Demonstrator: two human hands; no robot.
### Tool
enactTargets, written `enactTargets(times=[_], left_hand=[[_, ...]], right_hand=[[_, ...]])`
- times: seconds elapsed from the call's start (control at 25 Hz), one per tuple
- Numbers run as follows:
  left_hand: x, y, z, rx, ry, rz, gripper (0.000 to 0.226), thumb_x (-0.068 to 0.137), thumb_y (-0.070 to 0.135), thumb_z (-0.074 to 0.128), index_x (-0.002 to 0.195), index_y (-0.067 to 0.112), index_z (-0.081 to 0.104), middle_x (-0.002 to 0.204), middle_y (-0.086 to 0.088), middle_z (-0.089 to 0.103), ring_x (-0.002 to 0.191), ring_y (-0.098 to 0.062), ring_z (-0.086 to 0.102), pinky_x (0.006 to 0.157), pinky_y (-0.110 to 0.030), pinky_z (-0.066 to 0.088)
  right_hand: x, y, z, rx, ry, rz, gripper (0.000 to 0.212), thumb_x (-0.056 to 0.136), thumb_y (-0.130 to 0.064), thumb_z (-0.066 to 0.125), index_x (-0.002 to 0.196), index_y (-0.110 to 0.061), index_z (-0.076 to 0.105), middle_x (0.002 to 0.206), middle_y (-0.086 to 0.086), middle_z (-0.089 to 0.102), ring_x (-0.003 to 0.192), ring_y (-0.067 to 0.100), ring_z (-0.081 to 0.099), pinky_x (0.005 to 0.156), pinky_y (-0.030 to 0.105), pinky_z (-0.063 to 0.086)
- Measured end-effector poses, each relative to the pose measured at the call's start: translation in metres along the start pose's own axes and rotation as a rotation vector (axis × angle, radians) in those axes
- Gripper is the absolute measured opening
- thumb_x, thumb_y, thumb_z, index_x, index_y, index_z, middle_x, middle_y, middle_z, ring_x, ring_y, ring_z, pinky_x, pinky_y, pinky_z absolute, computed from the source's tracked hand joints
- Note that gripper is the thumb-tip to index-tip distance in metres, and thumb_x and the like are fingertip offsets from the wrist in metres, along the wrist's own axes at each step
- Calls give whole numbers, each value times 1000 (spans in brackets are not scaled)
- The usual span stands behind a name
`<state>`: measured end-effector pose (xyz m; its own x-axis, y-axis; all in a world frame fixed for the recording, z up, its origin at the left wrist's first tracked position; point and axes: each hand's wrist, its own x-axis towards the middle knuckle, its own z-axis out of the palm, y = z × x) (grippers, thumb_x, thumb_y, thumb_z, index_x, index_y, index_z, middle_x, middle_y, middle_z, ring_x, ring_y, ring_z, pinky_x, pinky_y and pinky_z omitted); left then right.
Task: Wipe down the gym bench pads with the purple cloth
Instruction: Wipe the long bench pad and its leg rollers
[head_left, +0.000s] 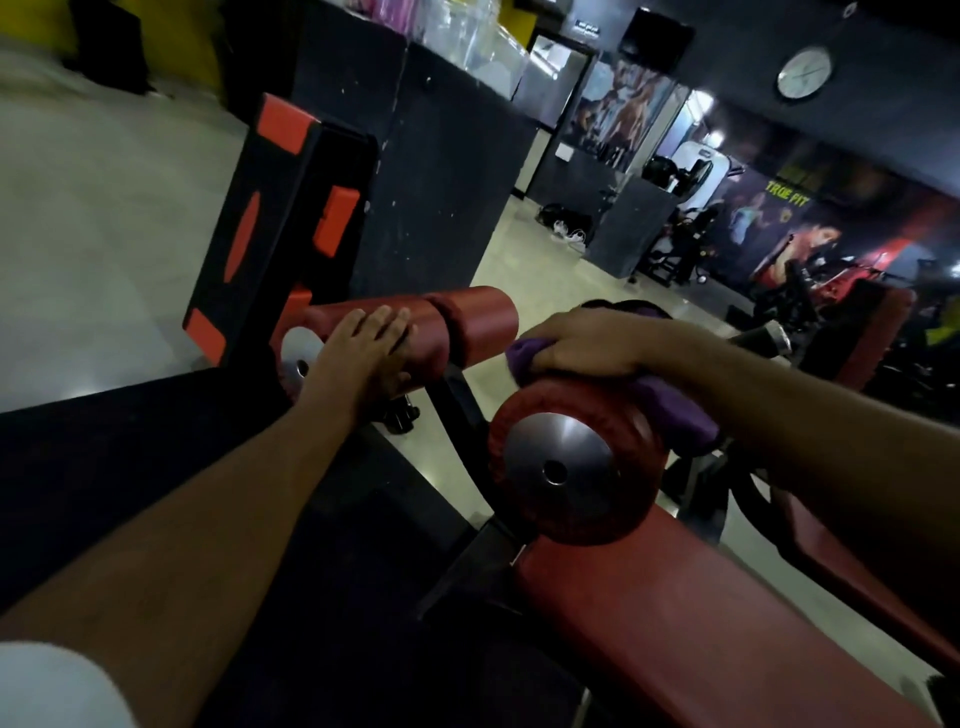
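Near roller pad (576, 462): right hand (587, 345) clamps purple cloth (675, 410) on top; left hand (363, 353) flat, steadying far roller (415, 332). Wrap cloth round curve, wipe full length.

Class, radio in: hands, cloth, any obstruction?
Left hand flat on far roller pad. Right hand grips purple cloth atop near roller pad. No obstruction visible.

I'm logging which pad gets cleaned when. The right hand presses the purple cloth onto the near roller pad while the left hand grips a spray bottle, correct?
Not quite. The head view shows no spray bottle: the left hand rests flat on the far roller pad. The rest holds: the right hand presses the purple cloth onto the near roller pad.
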<state>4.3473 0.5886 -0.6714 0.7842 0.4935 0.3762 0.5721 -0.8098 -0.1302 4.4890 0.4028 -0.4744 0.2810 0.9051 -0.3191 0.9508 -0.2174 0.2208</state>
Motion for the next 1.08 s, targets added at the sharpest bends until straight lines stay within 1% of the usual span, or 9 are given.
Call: enactTargets(times=[0.16,0.28,0.4,0.52,0.68,0.8,0.96,1.04,1.08], left_hand=[[-7,0,6,11,90,79,70,98,44,56,154,6,39,159,-21,38,144,-40,41,117,-55,30],[-8,-3,6,40,103,65,70,100,45,53,155,7,36,161,-19,36,146,-38,39,118,-53,29],[-1,2,5,20,58,22,68,106,47,37,162,14,16,170,-10,14,156,-30,19,124,-48,15],[-1,4,4,123,34,10,68,108,49,30,163,15,9,172,-8,9,157,-28,13,125,-46,12],[-2,1,6,-31,56,24,71,104,48,47,160,12,24,168,-12,22,153,-31,26,122,-51,21],[-8,0,4,6,73,49,73,97,44,60,155,7,38,162,-17,35,147,-37,37,117,-54,30],[-11,-10,-10,-23,-112,114,75,104,44,48,162,11,15,170,-16,7,157,-35,9,124,-53,11],[-8,-9,-31,-25,-300,110,72,107,45,36,164,14,5,171,-12,-7,158,-32,-5,125,-49,2],[-9,-5,-42,-33,-377,90,70,108,45,34,164,14,5,171,-12,-8,158,-32,-6,125,-48,1]], right_hand=[[-35,-38,-2,123,88,-173,25,95,-34,50,116,-26,60,113,-5,64,103,14,58,96,38,44],[-48,-38,-2,178,147,-308,18,96,-35,52,108,-26,62,104,-12,65,98,7,60,92,31,46],[-22,3,-5,151,116,-108,12,96,-38,57,102,-30,63,110,-5,67,99,14,60,95,36,47],[3,28,-9,163,21,165,14,91,-34,59,101,-26,66,118,7,67,97,20,62,91,37,50],[4,-23,-8,188,-25,22,10,90,-29,57,88,-27,66,94,-2,68,79,5,62,68,24,48],[-24,-64,-12,67,-10,-94,21,94,-34,52,98,-20,66,97,3,67,88,18,63,78,32,49],[-74,-78,8,42,327,-216,19,92,-36,46,93,-21,57,86,-6,63,81,16,59,75,38,49],[-116,-71,34,141,595,-232,24,90,-38,44,103,-25,58,94,-12,62,90,11,57,83,38,48],[-137,-63,53,247,710,-195,27,92,-37,46,111,-25,60,103,-16,63,99,5,57,90,30,47]])
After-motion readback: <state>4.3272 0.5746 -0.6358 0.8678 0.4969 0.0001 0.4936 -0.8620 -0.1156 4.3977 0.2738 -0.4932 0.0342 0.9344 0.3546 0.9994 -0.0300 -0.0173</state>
